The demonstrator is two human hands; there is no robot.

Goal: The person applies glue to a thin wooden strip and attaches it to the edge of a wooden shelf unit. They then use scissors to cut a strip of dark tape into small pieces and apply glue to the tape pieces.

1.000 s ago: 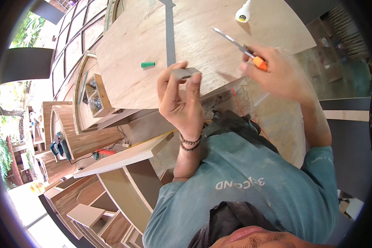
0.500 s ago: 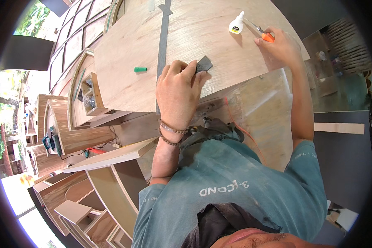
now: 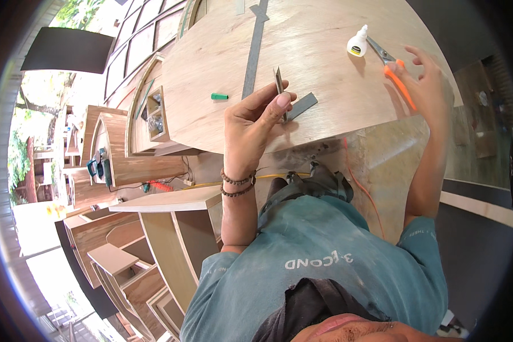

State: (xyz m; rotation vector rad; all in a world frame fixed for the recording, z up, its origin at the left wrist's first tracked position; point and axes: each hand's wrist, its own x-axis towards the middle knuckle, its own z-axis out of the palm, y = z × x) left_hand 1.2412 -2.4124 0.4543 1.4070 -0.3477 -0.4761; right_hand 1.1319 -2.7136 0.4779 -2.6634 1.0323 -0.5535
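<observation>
My left hand (image 3: 249,128) is raised over the plywood panel (image 3: 199,62), pinching a thin dark strip (image 3: 279,80) seen nearly edge-on between thumb and fingers. Beneath its fingertips a short grey strip (image 3: 303,107) lies on the wood. At the right, my right hand (image 3: 430,85) has its fingers spread beside the orange-handled scissors (image 3: 402,85), slightly blurred; the thumb is close to a handle, and I cannot tell whether it touches. The scissors lie with blades toward a white glue bottle (image 3: 357,44) standing on the panel.
A long grey strip (image 3: 255,51) runs across the panel, left of which lies a small green cap (image 3: 219,96). Wooden compartments (image 3: 156,114) sit by the panel's left edge. Unfinished cabinets (image 3: 165,205) stand at lower left. An orange cord (image 3: 362,185) hangs near my body.
My left hand has turned and lifted with the thin strip, and a short grey strip now shows beneath it. My right hand has loosened from the scissors, its fingers spreading. The view has shifted.
</observation>
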